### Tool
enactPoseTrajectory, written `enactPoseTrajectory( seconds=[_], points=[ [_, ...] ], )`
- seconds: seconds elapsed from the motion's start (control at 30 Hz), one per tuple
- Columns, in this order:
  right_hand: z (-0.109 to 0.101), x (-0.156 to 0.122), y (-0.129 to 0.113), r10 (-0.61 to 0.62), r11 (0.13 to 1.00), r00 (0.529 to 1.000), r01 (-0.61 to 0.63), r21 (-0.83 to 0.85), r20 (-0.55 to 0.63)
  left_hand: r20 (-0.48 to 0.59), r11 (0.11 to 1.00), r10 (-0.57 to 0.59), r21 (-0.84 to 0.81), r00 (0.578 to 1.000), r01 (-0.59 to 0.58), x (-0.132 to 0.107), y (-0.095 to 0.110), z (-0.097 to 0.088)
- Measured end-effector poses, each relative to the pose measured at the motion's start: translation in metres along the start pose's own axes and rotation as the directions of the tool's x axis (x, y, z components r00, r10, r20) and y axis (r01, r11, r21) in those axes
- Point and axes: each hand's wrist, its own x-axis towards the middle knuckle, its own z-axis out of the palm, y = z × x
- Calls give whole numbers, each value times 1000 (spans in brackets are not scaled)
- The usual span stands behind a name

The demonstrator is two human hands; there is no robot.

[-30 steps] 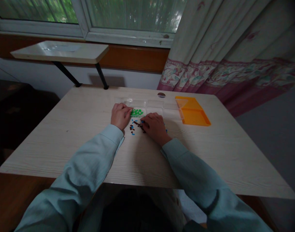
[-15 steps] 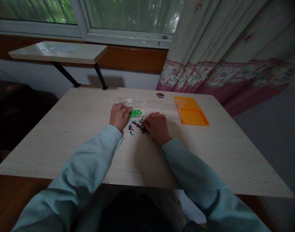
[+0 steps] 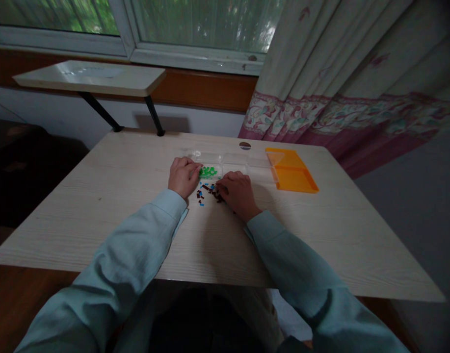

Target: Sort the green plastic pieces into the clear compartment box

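A clear plastic compartment box (image 3: 235, 158) lies across the table, with small green bricks (image 3: 209, 171) in its near left compartment. My left hand (image 3: 184, 177) is closed on the left end of this box, its thumb beside the green bricks. Just in front of the box, small dark brown and blue bricks (image 3: 205, 188) lie scattered on the tabletop. Over the right side of that scatter is my right hand (image 3: 238, 192), thumb and fingertips drawn together low among the pieces. Whatever sits between those fingertips is too small to make out.
An orange tray (image 3: 291, 171) lies to the right, with the clear box's right end overlapping its edge. Behind the box is a dark oval spot (image 3: 245, 145) on the table (image 3: 136, 220). A raised shelf (image 3: 95, 81) on black legs stands at the back left, near the curtain (image 3: 320, 73) and window.
My right hand has shifted very slightly left over the brown and blue bricks. My left hand stays at the box's left end. The view has moved a little.
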Motion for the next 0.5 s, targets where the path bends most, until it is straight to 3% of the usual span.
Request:
enactPoseTrajectory(
  seconds=[0.5],
  points=[
    [2,0,-7,-67,998,998,67,-17,7,-8,999,42,-29,999,-43,0,2,0]
  ],
)
